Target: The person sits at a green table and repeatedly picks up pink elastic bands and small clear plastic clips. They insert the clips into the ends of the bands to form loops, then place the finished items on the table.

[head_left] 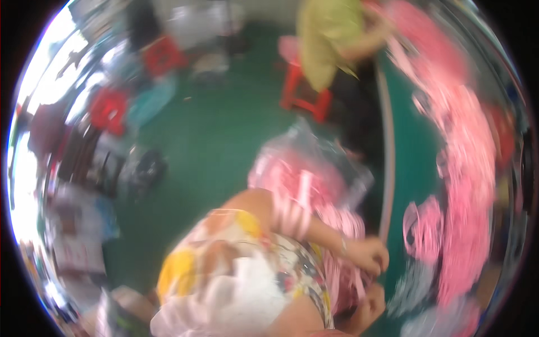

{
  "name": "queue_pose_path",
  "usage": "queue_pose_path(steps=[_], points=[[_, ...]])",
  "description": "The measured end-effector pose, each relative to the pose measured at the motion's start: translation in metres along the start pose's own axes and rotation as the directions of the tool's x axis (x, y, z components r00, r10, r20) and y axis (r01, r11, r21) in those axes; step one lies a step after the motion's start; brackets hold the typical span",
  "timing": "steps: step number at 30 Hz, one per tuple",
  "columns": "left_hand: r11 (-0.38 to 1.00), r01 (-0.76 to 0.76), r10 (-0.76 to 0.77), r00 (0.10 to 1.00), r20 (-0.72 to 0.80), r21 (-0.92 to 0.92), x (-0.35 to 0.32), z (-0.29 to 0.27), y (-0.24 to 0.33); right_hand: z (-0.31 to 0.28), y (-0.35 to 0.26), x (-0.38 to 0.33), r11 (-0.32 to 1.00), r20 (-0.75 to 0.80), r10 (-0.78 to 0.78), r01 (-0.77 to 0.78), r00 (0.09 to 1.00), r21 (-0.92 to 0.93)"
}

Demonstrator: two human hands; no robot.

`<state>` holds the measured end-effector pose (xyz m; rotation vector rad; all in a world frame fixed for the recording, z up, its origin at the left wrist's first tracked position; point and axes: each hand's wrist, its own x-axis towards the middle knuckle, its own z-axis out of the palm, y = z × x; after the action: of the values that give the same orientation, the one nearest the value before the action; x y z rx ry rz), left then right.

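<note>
My left hand (368, 255) is at the table's near edge, its fingers curled; what they hold, if anything, is lost in the blur. Pink straps (292, 219) are looped round my left forearm. Just below it my right hand (369, 308) is closed too, close beside a hanging bundle of pink straps (339, 281). Whether it grips one of them does not show clearly. A clear plastic bag (314, 143) of more pink straps stands beyond my left arm, next to the table.
On the green table (412, 151) to the right lies a long heap of pink straps (469, 185), with a smaller loop bundle (424, 230) beside it. A co-worker in a yellow-green shirt (325, 39) reaches over the far end. Red stools (306, 92) and bags stand on the green floor.
</note>
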<state>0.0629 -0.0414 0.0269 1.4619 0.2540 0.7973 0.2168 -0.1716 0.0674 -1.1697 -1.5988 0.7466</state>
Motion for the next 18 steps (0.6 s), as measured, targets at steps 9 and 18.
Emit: queue_pose_path(steps=[9, 18], points=[[0.795, 0.496, -0.470, 0.868, 0.162, -0.351, -0.006, 0.004, 0.028, -0.005, -0.005, 0.007, 0.995, -0.033, 0.086, -0.088, 0.996, -0.053], [0.712, 0.659, -0.600, 0.750, 0.277, -0.242, 0.001, 0.008, 0.036, -0.006, -0.005, -0.006, 0.985, -0.110, 0.147, -0.155, 0.983, -0.069]])
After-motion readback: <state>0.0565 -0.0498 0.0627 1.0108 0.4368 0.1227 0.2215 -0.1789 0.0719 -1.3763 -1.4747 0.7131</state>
